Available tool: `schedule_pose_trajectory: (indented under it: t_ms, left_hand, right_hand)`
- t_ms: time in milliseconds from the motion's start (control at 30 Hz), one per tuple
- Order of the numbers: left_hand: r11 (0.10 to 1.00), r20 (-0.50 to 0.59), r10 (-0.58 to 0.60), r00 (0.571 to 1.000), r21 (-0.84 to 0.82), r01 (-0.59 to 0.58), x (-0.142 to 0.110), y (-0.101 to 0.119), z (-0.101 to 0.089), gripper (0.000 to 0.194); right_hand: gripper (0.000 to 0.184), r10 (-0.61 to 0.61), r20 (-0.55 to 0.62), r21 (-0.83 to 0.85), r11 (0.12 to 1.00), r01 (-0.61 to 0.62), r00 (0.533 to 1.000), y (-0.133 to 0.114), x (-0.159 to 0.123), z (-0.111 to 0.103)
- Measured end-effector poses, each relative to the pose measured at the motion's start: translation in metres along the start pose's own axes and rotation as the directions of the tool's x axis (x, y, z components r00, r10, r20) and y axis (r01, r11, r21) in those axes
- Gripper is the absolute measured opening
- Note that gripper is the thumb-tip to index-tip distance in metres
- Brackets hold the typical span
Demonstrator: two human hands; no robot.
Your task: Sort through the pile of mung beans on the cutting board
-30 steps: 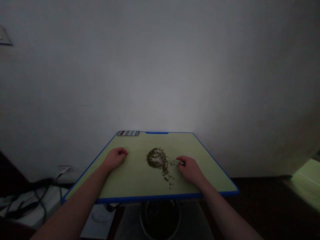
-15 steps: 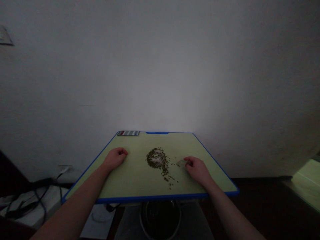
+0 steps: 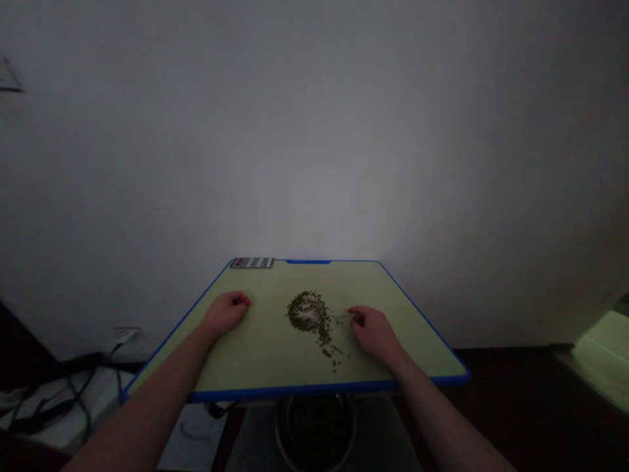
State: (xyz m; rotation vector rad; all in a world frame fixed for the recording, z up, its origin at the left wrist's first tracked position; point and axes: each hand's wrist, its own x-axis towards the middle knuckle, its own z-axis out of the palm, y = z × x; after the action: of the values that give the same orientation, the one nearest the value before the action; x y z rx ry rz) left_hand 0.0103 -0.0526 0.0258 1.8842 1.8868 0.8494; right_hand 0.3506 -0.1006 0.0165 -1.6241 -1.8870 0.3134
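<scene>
A pile of small greenish-brown beans (image 3: 297, 318), like mung beans, lies mid-table with whitish grains (image 3: 308, 316) in its middle. Loose beans trail from it toward the front right. My right hand (image 3: 374, 331) is closed in a pinch on a small clear piece (image 3: 341, 318), whose exact kind is hard to make out. That piece reaches toward the right edge of the pile. To the left of the pile, my left hand (image 3: 227, 311) rests on the tabletop with its fingers curled in, and nothing shows in it.
The pale tabletop (image 3: 255, 360) has a blue rim. A phone (image 3: 252, 263) lies at its far left corner, against the wall (image 3: 314, 164). Below the front edge stands a round metal pot (image 3: 314, 432). Cables (image 3: 78, 393) lie at lower left.
My right hand has moved left with the clear piece, closer to the pile. My left hand and the pile look the same.
</scene>
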Motion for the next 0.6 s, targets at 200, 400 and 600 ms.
schedule_pose_trajectory:
  t_ms: [200,400,600]
  left_hand:
    - [0.999,-0.007,0.008,1.000,-0.042,-0.008,0.001,-0.003,0.002,0.018]
    - [0.999,0.005,0.009,1.000,-0.041,-0.009,0.002,-0.005,0.002,0.019]
    - [1.000,-0.001,0.009,1.000,-0.015,-0.009,0.001,-0.002,0.001,0.020]
  right_hand:
    - [0.035,0.123,-0.045,0.064,0.991,-0.120,0.991,0.027,0.010,-0.025]
    - [0.033,0.100,-0.071,-0.004,0.995,-0.101,0.992,0.044,0.008,-0.040]
    - [0.033,0.066,-0.015,-0.013,0.998,-0.066,0.998,0.037,0.000,-0.026]
